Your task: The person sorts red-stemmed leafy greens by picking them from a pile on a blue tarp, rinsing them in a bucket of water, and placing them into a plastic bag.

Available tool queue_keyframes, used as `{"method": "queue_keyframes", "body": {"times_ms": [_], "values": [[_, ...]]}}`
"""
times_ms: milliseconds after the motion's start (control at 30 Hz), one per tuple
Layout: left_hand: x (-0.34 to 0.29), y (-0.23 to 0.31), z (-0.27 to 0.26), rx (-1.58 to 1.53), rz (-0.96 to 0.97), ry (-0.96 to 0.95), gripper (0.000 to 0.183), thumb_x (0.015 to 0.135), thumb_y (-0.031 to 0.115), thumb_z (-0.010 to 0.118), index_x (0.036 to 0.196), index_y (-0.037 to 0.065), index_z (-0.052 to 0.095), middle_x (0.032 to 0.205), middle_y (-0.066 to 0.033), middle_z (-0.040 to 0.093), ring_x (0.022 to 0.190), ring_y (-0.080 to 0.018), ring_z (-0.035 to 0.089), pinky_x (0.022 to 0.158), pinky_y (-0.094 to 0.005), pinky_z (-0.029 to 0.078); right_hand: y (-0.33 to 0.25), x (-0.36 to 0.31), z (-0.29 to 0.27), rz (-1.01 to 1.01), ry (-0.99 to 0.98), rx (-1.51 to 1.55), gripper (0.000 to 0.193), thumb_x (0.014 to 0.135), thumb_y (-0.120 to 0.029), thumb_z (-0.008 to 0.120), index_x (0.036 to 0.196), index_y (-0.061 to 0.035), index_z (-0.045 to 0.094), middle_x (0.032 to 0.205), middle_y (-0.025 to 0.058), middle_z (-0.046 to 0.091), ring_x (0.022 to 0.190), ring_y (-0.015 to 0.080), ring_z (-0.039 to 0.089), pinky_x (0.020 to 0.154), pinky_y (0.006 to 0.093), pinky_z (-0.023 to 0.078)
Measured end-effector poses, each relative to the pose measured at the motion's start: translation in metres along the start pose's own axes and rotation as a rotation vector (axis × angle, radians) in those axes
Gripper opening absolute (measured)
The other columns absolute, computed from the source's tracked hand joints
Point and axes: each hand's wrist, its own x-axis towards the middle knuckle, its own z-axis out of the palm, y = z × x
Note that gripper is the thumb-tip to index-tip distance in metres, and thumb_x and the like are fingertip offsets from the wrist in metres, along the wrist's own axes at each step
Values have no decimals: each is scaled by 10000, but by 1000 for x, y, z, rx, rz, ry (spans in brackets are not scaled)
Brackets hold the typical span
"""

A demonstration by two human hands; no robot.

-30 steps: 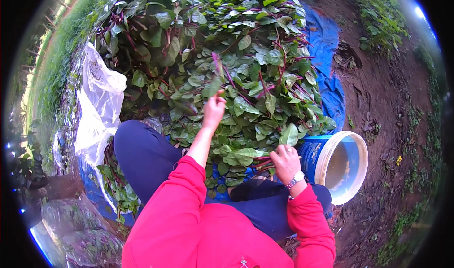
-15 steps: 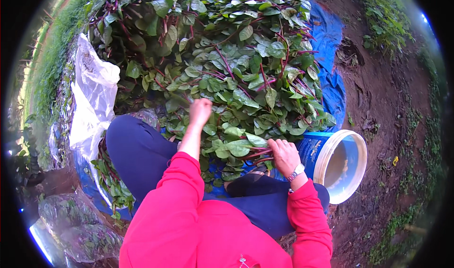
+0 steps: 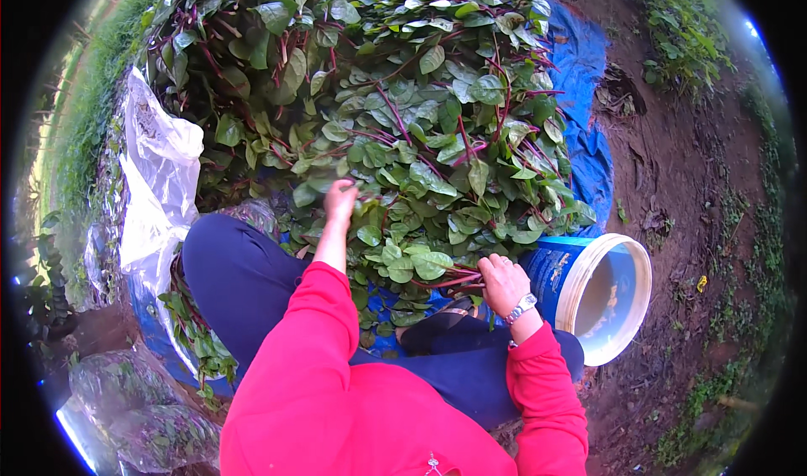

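A large heap of leafy greens with purple-red stems, like Malabar spinach (image 3: pixel 403 115), spreads before me. My right hand (image 3: pixel 504 284), with a metal watch at the wrist, is closed round the stem ends of a small bunch of these greens (image 3: pixel 430 266). The bunch's leaves point left, over the near edge of the heap. My left hand (image 3: pixel 340 200) reaches to the heap's near left part with its fingers closed. What lies between those fingers, if anything, is too small to make out.
A blue tarp (image 3: pixel 580 64) lies under the heap. At my right, a blue bucket with a white rim (image 3: pixel 561 295) rests on its side near my knee. A white plastic sheet (image 3: pixel 160 182) is at the left, and filled clear bags (image 3: pixel 134 400) lie lower left. Bare soil (image 3: pixel 672 249) borders the right.
My left hand has shifted slightly left. The bunch in my right hand has tilted, its leaves now a little lower and farther left.
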Motion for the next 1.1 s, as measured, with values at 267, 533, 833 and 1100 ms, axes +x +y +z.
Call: {"method": "queue_keyframes", "body": {"times_ms": [267,533,833,1100], "values": [[-107,117,66,-624,-40,-646,733,790,107,622,1381,131,188,1193,-118,515,968,-177,553,813,-341,457,1,-4,1,-81,75,-8,160,693,-101,586,843,-113,530,779,65,507,794,255,549,631,372,448],[-70,98,46,7,389,-211,99,774,106,553,848,55,597,709,-60,651,644,-125,632,599,-266,495,-2,-5,2,-77,112,-3,164,704,-92,560,862,-129,538,800,49,511,830,234,543,647,366,451],[-127,66,117,622,388,-415,349,733,316,659,990,87,597,1186,-153,432,1157,-354,395,886,-502,390,-3,-5,2,-76,80,-27,160,735,-122,536,889,-151,569,829,49,536,856,225,558,662,372,458],[-126,103,97,-1,490,-638,294,812,252,538,1025,56,589,826,-101,634,779,-195,612,719,-295,465,1,2,1,-166,263,30,145,667,-78,570,804,-121,556,939,78,511,961,260,509,784,390,429]]}}
